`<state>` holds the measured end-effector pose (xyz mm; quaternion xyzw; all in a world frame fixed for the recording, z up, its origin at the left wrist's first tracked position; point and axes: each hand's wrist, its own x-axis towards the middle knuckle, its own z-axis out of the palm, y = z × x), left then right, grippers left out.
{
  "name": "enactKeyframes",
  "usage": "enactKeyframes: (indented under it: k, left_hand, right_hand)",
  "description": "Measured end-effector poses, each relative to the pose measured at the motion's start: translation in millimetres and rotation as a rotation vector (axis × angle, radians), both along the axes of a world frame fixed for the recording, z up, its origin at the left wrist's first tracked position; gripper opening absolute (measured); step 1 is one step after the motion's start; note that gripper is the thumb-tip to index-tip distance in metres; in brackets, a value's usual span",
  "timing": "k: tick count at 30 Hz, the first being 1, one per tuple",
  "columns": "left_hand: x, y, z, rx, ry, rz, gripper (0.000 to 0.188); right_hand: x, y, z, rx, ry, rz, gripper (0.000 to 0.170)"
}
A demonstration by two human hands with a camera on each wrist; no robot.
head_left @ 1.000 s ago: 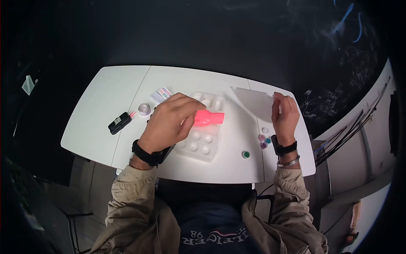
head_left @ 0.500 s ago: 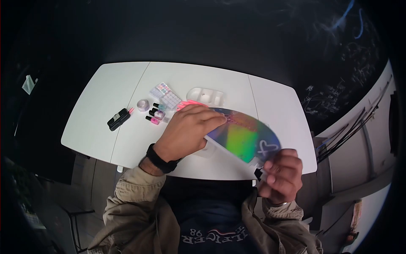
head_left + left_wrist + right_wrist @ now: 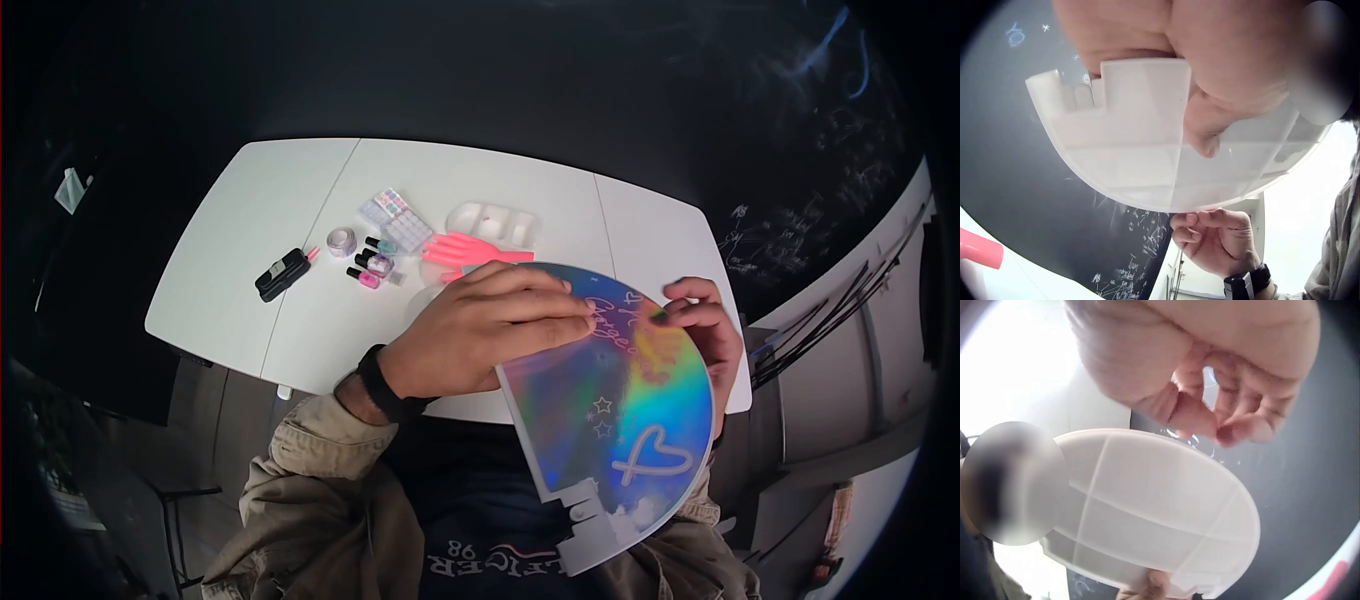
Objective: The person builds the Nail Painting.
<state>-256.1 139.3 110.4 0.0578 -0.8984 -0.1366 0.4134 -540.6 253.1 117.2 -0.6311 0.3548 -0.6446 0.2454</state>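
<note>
Left hand [image 3: 490, 335] grips the iridescent panel [image 3: 610, 400] (right hand [image 3: 712, 335] near its rim).

Dark wall [image 3: 450, 70] with chalk scribbles, white table [image 3: 250, 220], black cables [image 3: 835, 290].

Shining glossy and rainbow-like across the half-round panel [image 3: 560, 410], showing smooth, frosted plastic underneath. Looking smooth on the pink model hand [image 3: 468, 248]; wrinkling as matt cloth on the jacket sleeve [image 3: 325, 440].
</note>
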Motion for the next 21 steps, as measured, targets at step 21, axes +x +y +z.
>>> enactKeyframes:
  k: [21]
  left_hand:
    - [20.7, -29.3, -4.7, 0.147, 0.236, 0.26, 0.021]
  right_hand:
    - [-30.5, -46.8, 0.2, -0.015, 0.823, -0.201, 0.035]
